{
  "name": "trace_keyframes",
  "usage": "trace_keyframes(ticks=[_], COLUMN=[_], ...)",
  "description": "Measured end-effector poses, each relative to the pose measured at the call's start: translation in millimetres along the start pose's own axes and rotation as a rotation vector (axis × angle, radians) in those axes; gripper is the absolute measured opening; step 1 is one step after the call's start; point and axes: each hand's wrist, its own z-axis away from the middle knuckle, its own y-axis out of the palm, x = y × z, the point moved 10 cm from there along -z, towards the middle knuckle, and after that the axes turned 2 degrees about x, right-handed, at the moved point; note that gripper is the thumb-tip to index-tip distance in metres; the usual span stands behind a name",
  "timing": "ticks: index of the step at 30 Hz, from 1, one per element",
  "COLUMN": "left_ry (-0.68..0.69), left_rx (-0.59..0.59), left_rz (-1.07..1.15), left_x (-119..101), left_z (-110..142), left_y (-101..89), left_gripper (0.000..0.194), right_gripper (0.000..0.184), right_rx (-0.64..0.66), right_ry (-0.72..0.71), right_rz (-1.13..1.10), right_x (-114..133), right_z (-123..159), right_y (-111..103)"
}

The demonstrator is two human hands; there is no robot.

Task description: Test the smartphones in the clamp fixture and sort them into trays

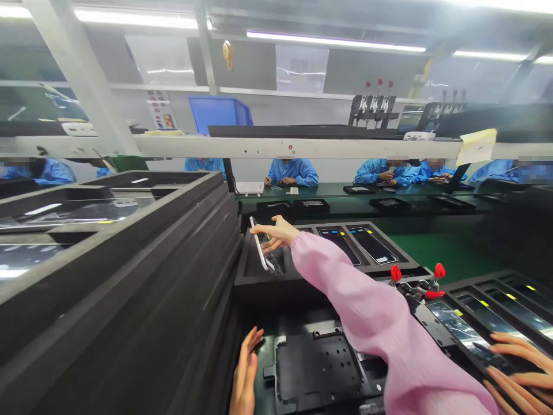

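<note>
My right hand [276, 233], on a pink-sleeved arm, reaches forward over a black foam tray [401, 262]. It is closed on a phone [264, 253] held on edge in the tray's leftmost slot. Two more phones [341, 245] lie flat in the slots to the right. My left hand [245, 374] lies open with its fingers stretched out, against the left edge of a black fixture plate [317, 366] at the near edge.
A tall stack of black foam trays [129, 288] fills the left. Red-handled clamps [417, 282] stand right of the fixture. Another person's fingers [518, 369] rest on a phone tray [510, 300] at the lower right. People in blue coats sit behind the green belt [449, 251].
</note>
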Motion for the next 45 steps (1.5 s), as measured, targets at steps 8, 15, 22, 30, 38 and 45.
trace_keyframes(ticks=[8, 15, 22, 30, 38, 45], left_ry=[0.040, 0.019, 0.028, 0.074, 0.023, -0.020], left_rx=[-0.056, -0.046, 0.000, 0.087, 0.017, -0.007], left_rz=[-0.036, -0.045, -0.060, -0.103, -0.037, 0.071], left_x=[2.9, -3.0, -8.8, -15.7, -16.0, -24.6], left_z=[-1.6, 2.5, 3.1, 5.9, 2.8, -4.1], left_y=[-2.9, -0.7, 2.1, 6.4, 3.7, 9.6], left_gripper=[0.061, 0.056, 0.052, 0.043, 0.049, 0.047], right_gripper=[0.075, 0.071, 0.042, 0.072, 0.098, 0.115], right_rx=[-0.149, -0.256, -0.181, -0.145, 0.103, 0.503], right_ry=[0.043, 0.036, 0.134, 0.303, -0.062, -0.186], right_rz=[0.214, 0.387, 0.493, 0.498, 0.302, 0.466], right_x=[-15.5, -19.6, -84.2, -81.2, -18.6, -89.2], right_z=[-23.5, -20.3, -5.1, 10.2, 104.6, 217.9], right_y=[23.9, -24.5, -56.1, -70.8, -64.9, 64.1])
